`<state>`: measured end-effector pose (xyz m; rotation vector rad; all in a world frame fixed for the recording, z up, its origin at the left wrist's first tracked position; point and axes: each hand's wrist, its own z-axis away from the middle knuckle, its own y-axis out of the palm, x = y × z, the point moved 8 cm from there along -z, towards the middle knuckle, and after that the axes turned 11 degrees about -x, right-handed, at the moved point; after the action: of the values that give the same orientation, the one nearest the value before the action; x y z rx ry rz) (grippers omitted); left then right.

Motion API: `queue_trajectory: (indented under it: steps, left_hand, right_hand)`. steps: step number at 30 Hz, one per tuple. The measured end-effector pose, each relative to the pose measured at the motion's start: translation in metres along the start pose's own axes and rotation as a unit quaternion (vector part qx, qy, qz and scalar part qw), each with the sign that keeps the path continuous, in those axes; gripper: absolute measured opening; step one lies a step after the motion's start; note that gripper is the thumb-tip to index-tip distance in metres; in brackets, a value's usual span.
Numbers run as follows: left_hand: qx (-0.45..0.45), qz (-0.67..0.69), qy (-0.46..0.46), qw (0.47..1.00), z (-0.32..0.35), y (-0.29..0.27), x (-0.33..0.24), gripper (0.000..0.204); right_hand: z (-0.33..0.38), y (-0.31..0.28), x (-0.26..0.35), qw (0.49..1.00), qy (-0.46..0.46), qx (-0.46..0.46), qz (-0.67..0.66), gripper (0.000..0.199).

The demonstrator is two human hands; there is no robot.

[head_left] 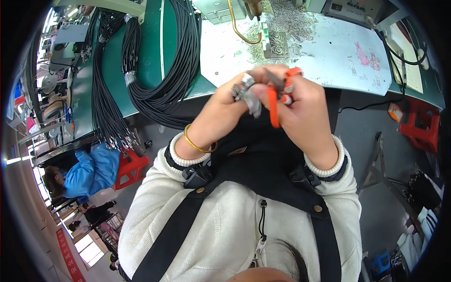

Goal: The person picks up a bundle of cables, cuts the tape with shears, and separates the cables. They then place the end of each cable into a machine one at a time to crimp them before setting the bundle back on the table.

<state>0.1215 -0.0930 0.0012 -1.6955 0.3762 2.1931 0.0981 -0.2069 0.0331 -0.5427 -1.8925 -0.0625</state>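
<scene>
Left end: person in blue jacket [96,171] by a red stool [131,168], below counter level. On the green counter [150,28]: hanging black cable bundle [101,80] with metal ends fanned past the edge, then a bigger looped bundle [188,51], pale band [130,77] round it. Both look bundled up already; neither is being touched.

Middle: left hand [225,105] closed on small silvery pieces [244,85], with a scrap of translucent film [254,104] hanging off them. Pieces are up in front of the dark apron, short of the counter edge. Can't count them, fingers in the way.

Right beside it: right hand [303,101] clamped on orange-handled scissors [274,110], blades up near the left fingers. Can't tell if blades are cutting.

Behind the hands: bench press [265,40], with loose metal bits [300,23] scattered around it on the white sheet [333,54]. I see no cable in hand or at the press. My read: handwork mid-step, film not fully off the pieces, scattered bits unused. Total left, can't say.

Far right: control box [352,11], another red stool [423,127].
</scene>
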Motion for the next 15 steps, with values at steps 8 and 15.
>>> queue_trajectory:
  steps: [8,15]
  left_hand:
    - [0.074,0.029,-0.028,0.996,0.006,0.012,0.018,0.027]
    - [0.083,0.064,-0.073,0.992,0.009,0.001,0.015,0.022]
  right_hand:
    - [0.013,0.012,-0.027,0.929,0.282,0.073,-0.229,0.012]
    - [0.023,0.020,-0.036,0.876,0.350,0.100,-0.318,0.013]
